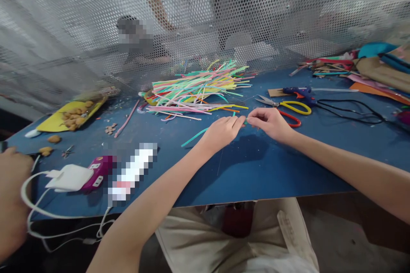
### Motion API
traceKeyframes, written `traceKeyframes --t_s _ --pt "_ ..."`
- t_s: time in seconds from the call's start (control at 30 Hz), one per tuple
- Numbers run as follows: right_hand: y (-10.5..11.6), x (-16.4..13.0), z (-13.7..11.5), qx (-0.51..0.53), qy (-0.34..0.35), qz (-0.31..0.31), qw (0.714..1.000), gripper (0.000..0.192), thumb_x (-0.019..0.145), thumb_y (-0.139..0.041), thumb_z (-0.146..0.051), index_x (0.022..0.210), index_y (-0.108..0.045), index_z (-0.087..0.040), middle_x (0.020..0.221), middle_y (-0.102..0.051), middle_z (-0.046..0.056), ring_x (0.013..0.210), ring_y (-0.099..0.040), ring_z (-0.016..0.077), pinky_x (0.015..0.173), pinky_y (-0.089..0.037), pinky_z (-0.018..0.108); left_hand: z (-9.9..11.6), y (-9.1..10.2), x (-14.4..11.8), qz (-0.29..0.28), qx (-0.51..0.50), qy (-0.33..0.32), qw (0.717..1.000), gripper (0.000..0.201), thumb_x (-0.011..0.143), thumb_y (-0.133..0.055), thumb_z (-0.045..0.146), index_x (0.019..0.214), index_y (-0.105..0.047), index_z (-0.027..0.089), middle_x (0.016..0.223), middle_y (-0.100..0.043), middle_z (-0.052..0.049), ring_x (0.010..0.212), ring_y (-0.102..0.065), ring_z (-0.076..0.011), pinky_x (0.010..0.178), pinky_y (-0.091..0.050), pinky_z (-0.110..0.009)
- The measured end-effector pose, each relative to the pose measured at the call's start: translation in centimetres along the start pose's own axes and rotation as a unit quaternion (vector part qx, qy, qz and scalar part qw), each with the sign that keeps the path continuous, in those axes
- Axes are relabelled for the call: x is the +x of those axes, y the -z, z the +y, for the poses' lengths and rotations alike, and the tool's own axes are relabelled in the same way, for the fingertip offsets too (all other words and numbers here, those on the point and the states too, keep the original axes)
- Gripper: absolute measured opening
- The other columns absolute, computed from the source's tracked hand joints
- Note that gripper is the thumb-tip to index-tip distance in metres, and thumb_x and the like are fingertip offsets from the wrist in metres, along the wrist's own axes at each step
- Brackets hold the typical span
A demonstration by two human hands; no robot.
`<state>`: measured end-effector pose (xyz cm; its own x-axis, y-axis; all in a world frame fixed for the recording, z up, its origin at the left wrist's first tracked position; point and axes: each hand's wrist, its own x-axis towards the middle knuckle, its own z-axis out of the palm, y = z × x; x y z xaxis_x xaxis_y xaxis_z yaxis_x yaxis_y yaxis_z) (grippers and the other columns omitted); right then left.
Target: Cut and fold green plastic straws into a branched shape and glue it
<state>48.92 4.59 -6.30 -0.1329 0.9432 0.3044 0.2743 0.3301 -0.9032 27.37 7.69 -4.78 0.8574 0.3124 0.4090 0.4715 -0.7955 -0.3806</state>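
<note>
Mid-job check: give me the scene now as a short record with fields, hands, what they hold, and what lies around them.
left hand: fingers pinched on a teal pipe cleaner that trails left along the table
right hand: fingertips meet the left hand's, pinched at the same spot
surface: blue table
behind hands: pile of pipe cleaners, many colours
right of hands: scissors, yellow and red handles; blue glue gun with black cord
left edge: white charger; another person's hand
backdrop: perforated metal screen

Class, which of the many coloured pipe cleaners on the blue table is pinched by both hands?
The teal pipe cleaner, lying alone, apart from the heap; left hand and right hand pinch its end.
</note>
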Motion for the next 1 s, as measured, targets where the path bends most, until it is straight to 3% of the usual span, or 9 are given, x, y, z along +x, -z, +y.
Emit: traceKeyframes --t_s 0.17,0.33,0.47,0.6,1.0 --pt "0.1 -0.1 0.4 -0.059 0.049 -0.002 0.997 0.024 0.090 -0.066 -0.040 0.082 -0.069 -0.018 0.072 -0.067 0.001 0.063 -0.055 0.0129 0.062 -0.047 0.029 -0.2 -0.9 -0.1 0.009 -0.024 0.010 1.000 0.029 0.109 -0.035 0.024 0.107 -0.062 0.013 0.089 -0.069 -0.007 0.085 -0.071 -0.0205 0.074 -0.050 -0.032" --pt "0.0 -0.2 0.6 -0.116 0.133 -0.003 0.984 0.019 0.093 -0.064 -0.034 0.101 -0.073 -0.019 0.091 -0.076 0.005 0.079 -0.068 0.0179 0.076 -0.056 0.033 -0.1 -1.4 -0.3 -0.019 -0.072 0.032 0.997 0.027 0.107 -0.037 0.021 0.101 -0.062 0.013 0.091 -0.069 -0.009 0.087 -0.070 -0.0208 0.078 -0.051 -0.032" --pt "0.5 -0.2 0.4 -0.168 0.227 -0.008 0.959 0.021 0.096 -0.063 -0.031 0.111 -0.074 -0.021 0.102 -0.078 0.006 0.087 -0.072 0.0184 0.084 -0.058 0.034 0.3 -0.7 -0.5 -0.033 -0.144 0.083 0.986 0.024 0.107 -0.037 0.022 0.103 -0.060 0.015 0.096 -0.071 -0.008 0.091 -0.070 -0.0206 0.079 -0.050 -0.031" --pt "1.0 -0.2 0.1 -0.175 0.288 -0.034 0.941 0.026 0.095 -0.068 -0.031 0.119 -0.074 -0.024 0.099 -0.078 0.004 0.086 -0.073 0.0179 0.083 -0.059 0.032 0.5 0.3 -0.7 -0.010 -0.229 0.114 0.967 0.021 0.106 -0.035 0.019 0.107 -0.057 0.016 0.101 -0.071 -0.007 0.094 -0.069 -0.0200 0.078 -0.048 -0.029" --pt "1.0 -0.6 0.5 -0.170 0.383 0.045 0.907 0.028 0.092 -0.071 -0.022 0.119 -0.077 -0.029 0.096 -0.081 0.001 0.081 -0.077 0.0161 0.082 -0.063 0.029 0.9 1.0 -0.7 -0.008 -0.296 0.104 0.949 0.026 0.108 -0.032 0.025 0.103 -0.056 0.019 0.096 -0.070 -0.006 0.090 -0.068 -0.0190 0.078 -0.046 -0.029"
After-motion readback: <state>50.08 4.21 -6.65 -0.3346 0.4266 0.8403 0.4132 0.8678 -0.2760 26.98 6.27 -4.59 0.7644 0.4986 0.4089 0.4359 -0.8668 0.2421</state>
